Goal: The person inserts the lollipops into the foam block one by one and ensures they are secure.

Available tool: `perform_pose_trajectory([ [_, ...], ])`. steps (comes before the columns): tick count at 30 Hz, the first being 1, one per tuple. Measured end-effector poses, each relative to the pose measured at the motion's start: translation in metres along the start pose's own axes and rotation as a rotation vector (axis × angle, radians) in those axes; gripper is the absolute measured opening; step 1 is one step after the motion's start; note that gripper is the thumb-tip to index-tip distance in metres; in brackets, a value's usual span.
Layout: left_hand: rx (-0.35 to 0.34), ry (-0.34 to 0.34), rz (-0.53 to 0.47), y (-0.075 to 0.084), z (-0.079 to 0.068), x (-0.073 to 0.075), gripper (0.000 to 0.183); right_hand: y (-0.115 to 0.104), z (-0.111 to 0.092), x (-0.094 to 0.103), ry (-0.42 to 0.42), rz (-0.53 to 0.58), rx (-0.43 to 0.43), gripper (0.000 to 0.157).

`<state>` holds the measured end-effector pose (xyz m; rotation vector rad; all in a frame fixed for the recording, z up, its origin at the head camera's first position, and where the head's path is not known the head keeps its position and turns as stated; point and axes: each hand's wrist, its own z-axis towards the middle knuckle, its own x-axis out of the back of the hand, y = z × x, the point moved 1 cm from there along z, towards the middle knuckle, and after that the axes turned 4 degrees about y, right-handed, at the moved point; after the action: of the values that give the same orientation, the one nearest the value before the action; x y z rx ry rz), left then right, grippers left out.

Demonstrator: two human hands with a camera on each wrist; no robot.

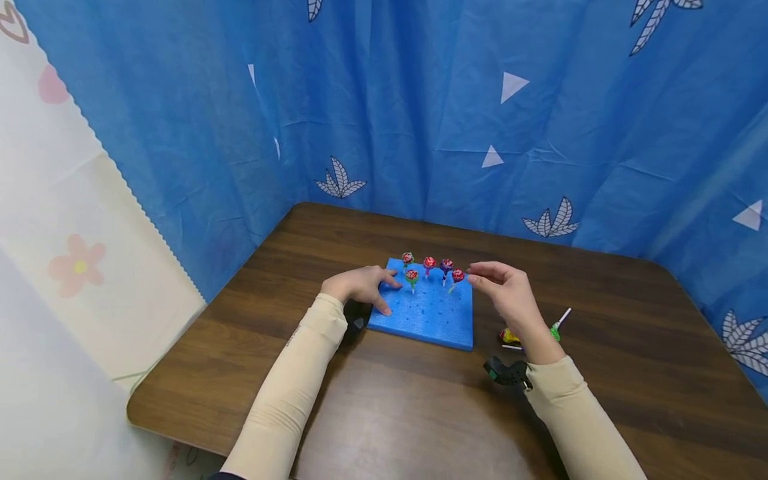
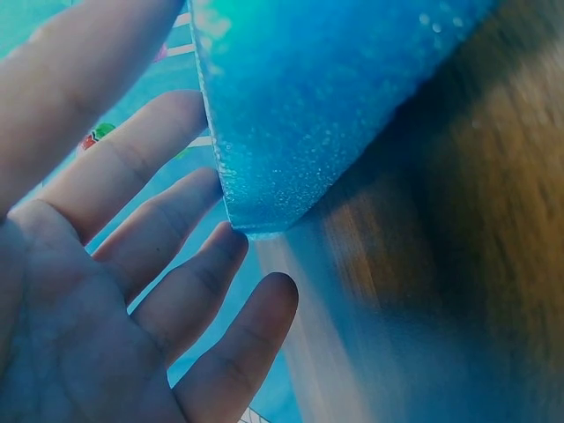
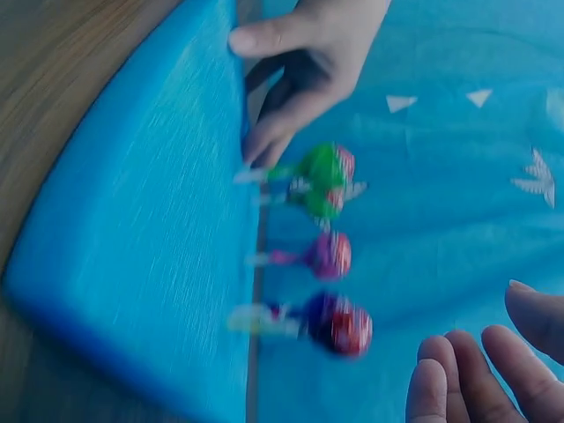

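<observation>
A blue foam board (image 1: pixel 420 333) with small holes lies on the table, and several wrapped lollipops stand stick-down along its far part. My left hand (image 1: pixel 363 284) rests at the board's left side, its spread fingers touching the board; in the left wrist view these fingers (image 2: pixel 167 220) lie along the foam's edge. Beside the red-topped lollipop (image 1: pixel 458 275) at the right is my right hand (image 1: pixel 510 293). The right wrist view shows that hand (image 3: pixel 493 379) with loosely bent fingers, apart from the lollipops and holding nothing. Other lollipops there include a green one (image 3: pixel 322 172) and a pink one (image 3: pixel 329 256).
Right of the board, partly behind my right forearm, loose lollipops lie on the table (image 1: pixel 600 373), among them a yellow-wrapped one (image 1: pixel 510 335) and a green-wrapped one (image 1: pixel 555 332). A blue curtain (image 1: pixel 408 133) hangs behind the table.
</observation>
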<state>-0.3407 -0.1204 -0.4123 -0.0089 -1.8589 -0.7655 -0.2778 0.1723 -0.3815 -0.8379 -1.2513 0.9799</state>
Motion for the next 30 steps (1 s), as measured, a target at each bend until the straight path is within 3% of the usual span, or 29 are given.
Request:
perform_pose_trajectory([
  [8,0.004,0.005,-0.003,-0.001,0.000,0.002,0.064,0.017,-0.011,0.048,0.019,-0.034,-0.020,0.050],
  [15,0.006,0.008,-0.005,-0.001,0.001,0.002,0.064,0.045,-0.016,0.078,0.022,-0.170,-0.075,0.057],
  [23,0.005,0.005,0.003,-0.002,0.002,0.001,0.063,0.074,-0.018,0.097,-0.032,-0.250,-0.050,0.053],
  [30,0.005,-0.001,-0.007,-0.004,0.003,0.000,0.063,0.088,-0.017,0.103,-0.101,-0.325,-0.076,0.054],
])
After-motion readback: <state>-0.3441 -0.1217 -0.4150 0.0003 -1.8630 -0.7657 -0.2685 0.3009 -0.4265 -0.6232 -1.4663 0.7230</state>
